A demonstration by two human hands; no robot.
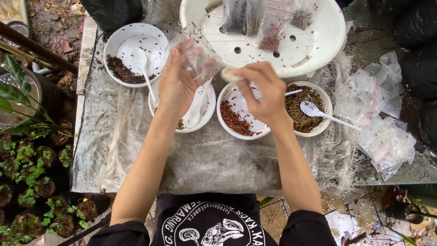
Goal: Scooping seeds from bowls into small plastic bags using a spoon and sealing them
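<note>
Two bare hands meet above a row of white bowls: the left hand is closed around a small clear bag, holding its mouth up, while the right hand grips a white spoon tipped at the bag's opening. Directly beneath sit a bowl of reddish seed, partly emptied, a near-empty bowl with its own spoon, and a bowl of dark brown bits with a spoon resting in it. A fourth bowl, upper left, holds a dark remnant. Several filled bags already lie in a large white basin beyond, while a heap of empty bags waits at right, suggesting the bagging is well under way but far from finished. Plastic sheeting covers the bench; potted seedlings stand at left.
</note>
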